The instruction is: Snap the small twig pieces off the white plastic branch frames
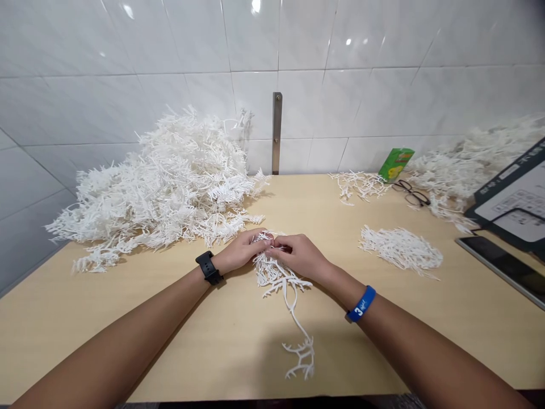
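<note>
Both hands meet over the middle of the table, close to each other. My left hand (243,250), with a black watch on the wrist, is closed around a clump of white branched plastic pieces (272,274). My right hand (300,255), with a blue wristband on the forearm, pinches at the top of the same clump, its fingertips close to those of my left hand. What exactly sits between the fingertips is too small to make out. Below the hands, a bare branched stem (300,324) hangs from the clump toward the table's front edge.
A large heap of white branched pieces (170,182) lies at the left. To the right are a small pile of loose white bits (402,249), bare stems (360,184), a green carton (395,165), eyeglasses (411,193), another white heap (472,162) and a tablet-like device (504,264).
</note>
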Demonstrator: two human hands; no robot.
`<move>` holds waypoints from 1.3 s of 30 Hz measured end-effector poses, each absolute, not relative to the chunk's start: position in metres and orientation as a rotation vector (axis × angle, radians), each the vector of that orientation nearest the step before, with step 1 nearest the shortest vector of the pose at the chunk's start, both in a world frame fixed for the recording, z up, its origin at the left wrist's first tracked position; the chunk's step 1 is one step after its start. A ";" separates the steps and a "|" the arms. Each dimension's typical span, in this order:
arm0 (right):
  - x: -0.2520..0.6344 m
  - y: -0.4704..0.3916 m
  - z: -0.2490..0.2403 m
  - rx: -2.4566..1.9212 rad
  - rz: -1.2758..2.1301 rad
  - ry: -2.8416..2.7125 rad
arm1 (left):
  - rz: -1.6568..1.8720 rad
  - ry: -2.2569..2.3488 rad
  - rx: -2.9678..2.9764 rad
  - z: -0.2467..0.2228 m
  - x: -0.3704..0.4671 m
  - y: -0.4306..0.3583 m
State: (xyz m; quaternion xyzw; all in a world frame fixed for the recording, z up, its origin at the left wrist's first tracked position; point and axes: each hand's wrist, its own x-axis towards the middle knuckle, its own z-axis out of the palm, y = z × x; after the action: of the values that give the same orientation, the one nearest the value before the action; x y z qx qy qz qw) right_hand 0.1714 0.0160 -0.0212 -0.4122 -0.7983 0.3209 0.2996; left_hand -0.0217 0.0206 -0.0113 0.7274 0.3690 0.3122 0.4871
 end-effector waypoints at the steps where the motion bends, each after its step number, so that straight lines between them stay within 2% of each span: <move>1: 0.172 0.016 -0.021 -1.069 0.852 -2.117 | 0.775 0.898 1.778 -0.011 -0.022 0.020; 8: 0.171 0.013 -0.017 -0.984 0.899 -2.093 | 0.774 0.940 1.773 -0.010 -0.019 0.019; 20: 0.169 0.012 -0.017 -0.781 1.606 -1.782 | 0.551 0.731 1.547 0.002 -0.023 0.016; 25: 0.167 0.012 -0.018 -0.724 1.776 -1.642 | 0.554 0.676 1.411 0.000 -0.024 0.016; 31: 0.164 0.014 -0.022 -0.693 1.786 -1.665 | 0.558 0.672 1.344 -0.003 -0.028 0.018; 39: 0.162 0.021 -0.020 -0.711 1.555 -1.842 | 0.602 0.699 1.178 -0.007 -0.028 0.022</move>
State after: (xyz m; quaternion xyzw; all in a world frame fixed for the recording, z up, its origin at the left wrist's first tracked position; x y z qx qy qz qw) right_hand 0.1623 0.0212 -0.0203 -0.2690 -0.6971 0.5885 0.3089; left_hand -0.0275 0.0221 -0.0066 0.5358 0.3176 0.2736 0.7330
